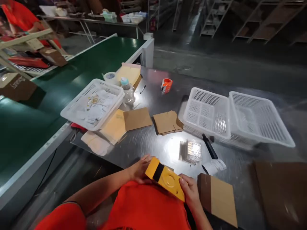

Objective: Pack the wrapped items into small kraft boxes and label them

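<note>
Close to my body, at the table's near edge, a yellow box [168,179] with a black band and a round, shiny patch is held tilted. My left hand [141,169] grips its left end, with part of the fingers hidden behind it. At the opposite end my right hand [190,188] is closed on the box, thumb on the front. Beyond it on the metal table lies a clear plastic pack [193,151]. A brown cardboard box [218,198] is just right of my right hand.
Two white baskets [208,127] stand at the right, and a white basket of papers [72,111] at the left. Flat cardboard pieces [137,118], a bottle [128,92], an orange tape roll [166,85] and a black-handled tool [209,147] lie about. A green conveyor [96,60] runs along the left.
</note>
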Demonstrator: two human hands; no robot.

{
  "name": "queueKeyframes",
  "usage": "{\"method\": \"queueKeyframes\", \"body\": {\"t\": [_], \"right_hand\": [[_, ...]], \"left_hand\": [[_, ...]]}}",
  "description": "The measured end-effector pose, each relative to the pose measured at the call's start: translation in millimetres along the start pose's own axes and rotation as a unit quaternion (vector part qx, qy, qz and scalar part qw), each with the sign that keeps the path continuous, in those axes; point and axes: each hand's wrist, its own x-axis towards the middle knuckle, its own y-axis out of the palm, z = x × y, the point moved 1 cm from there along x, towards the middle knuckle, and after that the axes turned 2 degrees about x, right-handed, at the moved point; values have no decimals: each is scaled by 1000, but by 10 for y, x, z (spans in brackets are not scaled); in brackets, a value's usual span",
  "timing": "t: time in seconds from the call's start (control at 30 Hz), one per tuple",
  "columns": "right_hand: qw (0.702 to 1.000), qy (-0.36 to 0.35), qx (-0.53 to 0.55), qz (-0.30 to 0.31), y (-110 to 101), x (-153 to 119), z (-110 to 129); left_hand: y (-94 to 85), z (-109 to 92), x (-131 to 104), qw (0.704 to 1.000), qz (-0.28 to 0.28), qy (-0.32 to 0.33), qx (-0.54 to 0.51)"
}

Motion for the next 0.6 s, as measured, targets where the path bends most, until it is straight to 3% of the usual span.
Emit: {"method": "queueKeyframes", "body": {"t": [0.1,0.17,0.2,0.23,0.3,0.37,0.43,0.5,0.6], "right_hand": [[999,-7,-35,14,-130,-14,7],[999,0,-47,15,-151,-12,43],[998,3,-52,16,-148,-11,61],[998,5,-58,20,-142,-10,74],[997,5,-72,29,-136,-6,83],[996,7,-87,35,-145,2,74],[994,16,-95,44,-157,17,62],[993,29,-95,57,-157,34,64],[992,49,-92,68,-121,45,110]], "left_hand": [[-199,-18,-168,998,-14,-51,27],[-363,-115,-264,981,-84,-173,7],[-440,-187,-282,957,-138,-251,-35],[-504,-269,-272,920,-189,-328,-102],[-582,-437,-160,813,-241,-440,-295],[-613,-568,29,708,-213,-471,-482],[-634,-616,195,648,-200,-466,-568],[-648,-589,278,639,-211,-463,-577],[-632,-507,273,659,-197,-474,-549]]}}
